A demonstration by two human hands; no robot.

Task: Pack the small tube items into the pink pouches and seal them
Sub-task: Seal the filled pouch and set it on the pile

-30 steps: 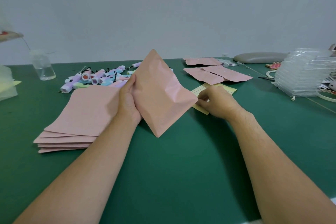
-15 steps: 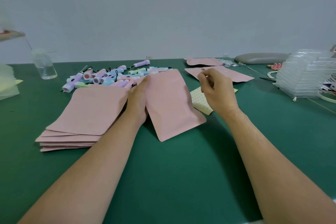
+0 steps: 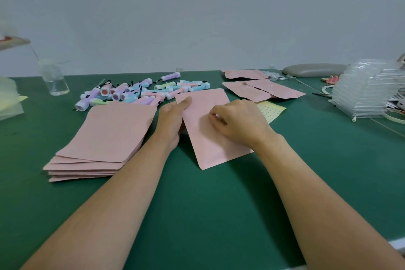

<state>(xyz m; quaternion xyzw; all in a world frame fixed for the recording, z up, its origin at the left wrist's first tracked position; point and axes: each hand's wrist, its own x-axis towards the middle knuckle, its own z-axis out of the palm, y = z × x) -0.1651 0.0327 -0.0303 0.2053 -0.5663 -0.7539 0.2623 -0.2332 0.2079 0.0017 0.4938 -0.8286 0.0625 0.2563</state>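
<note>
Green desk, grey wall behind; my left hand grips pink pouch edge, right hand curled, fingertips pressing it.

One head-worn camera is looking forward and down over the green table — close above its near edge. It is facing the far edge and wall.

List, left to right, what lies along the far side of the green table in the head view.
Clear jar → pile of small tubes → three pink pouches → grey pad → stack of clear plastic trays.
</note>
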